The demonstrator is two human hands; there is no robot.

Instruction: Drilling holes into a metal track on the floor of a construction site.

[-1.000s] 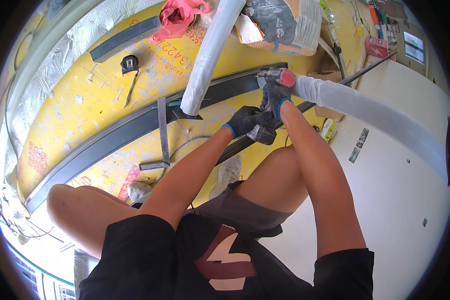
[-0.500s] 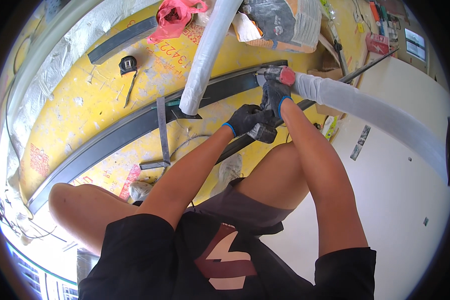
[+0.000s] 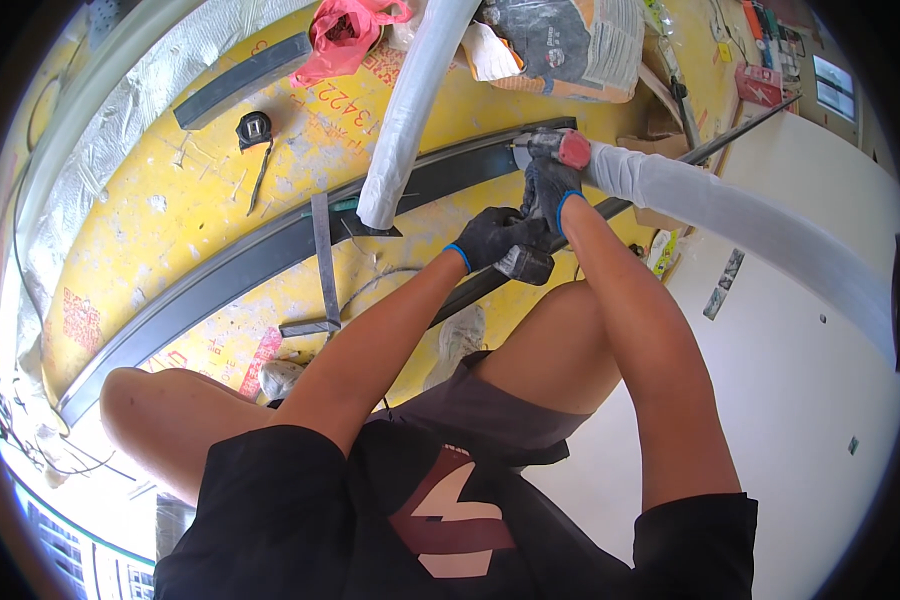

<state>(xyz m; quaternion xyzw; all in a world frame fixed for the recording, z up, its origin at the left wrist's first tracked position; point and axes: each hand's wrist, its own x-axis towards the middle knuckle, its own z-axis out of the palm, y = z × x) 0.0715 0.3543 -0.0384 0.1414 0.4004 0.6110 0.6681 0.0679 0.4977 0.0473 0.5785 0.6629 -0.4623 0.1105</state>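
My right hand (image 3: pixel 551 192), in a black glove with a blue cuff, is wrapped round a cordless drill (image 3: pixel 572 151) with a red rear end. Lower on its grip, just above the black battery (image 3: pixel 526 265), my gloved left hand (image 3: pixel 492 238) is closed too. The drill lies sideways, its front pointing left at the right end of a long dark grey metal profile (image 3: pixel 220 268). Gloves and drill body hide the bit's tip. A steel square (image 3: pixel 325 262) rests across the profile to the left, near a white-wrapped tube (image 3: pixel 400 150).
On the yellow board lie a tape measure (image 3: pixel 255 130), a short dark profile (image 3: pixel 242 82) and scattered screws. A pink plastic bag (image 3: pixel 345 38) and a large sack (image 3: pixel 570 48) stand at the far side. Another wrapped tube (image 3: pixel 730 205) extends right from behind the drill.
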